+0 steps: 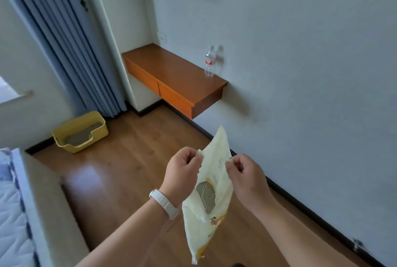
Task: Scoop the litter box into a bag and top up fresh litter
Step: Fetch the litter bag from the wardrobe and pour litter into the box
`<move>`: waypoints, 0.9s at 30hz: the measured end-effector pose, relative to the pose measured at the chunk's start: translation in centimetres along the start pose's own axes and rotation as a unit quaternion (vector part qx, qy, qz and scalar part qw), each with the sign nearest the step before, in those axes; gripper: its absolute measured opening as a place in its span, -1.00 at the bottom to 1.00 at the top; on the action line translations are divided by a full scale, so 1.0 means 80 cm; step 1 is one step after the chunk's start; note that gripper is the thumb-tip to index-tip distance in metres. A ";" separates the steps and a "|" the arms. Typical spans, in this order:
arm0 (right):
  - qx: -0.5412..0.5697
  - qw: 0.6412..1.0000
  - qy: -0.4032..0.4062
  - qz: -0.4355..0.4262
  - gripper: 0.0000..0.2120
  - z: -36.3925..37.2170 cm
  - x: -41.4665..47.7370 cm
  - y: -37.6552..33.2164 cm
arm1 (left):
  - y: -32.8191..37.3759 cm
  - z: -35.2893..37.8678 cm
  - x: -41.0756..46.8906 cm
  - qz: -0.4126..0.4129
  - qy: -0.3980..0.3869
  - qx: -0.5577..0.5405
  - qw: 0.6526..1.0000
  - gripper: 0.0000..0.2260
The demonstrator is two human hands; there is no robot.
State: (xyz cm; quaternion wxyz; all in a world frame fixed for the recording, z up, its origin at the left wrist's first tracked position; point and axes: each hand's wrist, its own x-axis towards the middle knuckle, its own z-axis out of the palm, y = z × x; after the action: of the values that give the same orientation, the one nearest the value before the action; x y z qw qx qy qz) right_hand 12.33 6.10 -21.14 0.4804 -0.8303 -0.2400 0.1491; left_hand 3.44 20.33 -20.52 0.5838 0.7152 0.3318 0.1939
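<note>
1. The left hand (182, 165) pinches one side of the top edge of a pale yellow litter bag (214, 172), fingers curled round the film; a white wristband (164, 203) sits on that wrist.
2. The right hand (247, 174) pinches the opposite side of the same edge — the two hands are held near each other, with the bag's mouth between them.
3. The bag hangs in the air above the wooden floor (129, 159); grey granules show through a clear window in its face.
4. The yellow litter box (71, 148) stands on the floor well away, beside the grey curtain (71, 47), with grey litter inside.
5. A wall-mounted table (171, 73) carries one upright water bottle (209, 62) — near the wall.
</note>
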 end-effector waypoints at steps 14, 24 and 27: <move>0.055 0.977 -0.197 -0.061 -0.81 0.173 0.298 -0.046 | -0.028 -0.103 0.246 -0.135 0.191 0.025 0.972 -0.78; 0.045 0.942 -0.311 -0.116 -0.81 0.276 0.449 -0.115 | -0.038 -0.189 0.357 -0.174 0.303 -0.005 0.937 -0.83; 0.039 0.938 -0.322 -0.125 -0.82 0.314 0.485 -0.137 | -0.052 -0.224 0.379 -0.183 0.342 -0.034 0.921 -0.86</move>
State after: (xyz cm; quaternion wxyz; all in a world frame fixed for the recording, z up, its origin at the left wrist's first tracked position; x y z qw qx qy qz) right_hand 30.11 50.00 -24.65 0.4242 -0.6817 -0.4775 0.3569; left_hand 11.84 54.67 -23.47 0.4841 0.5123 0.6292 0.3275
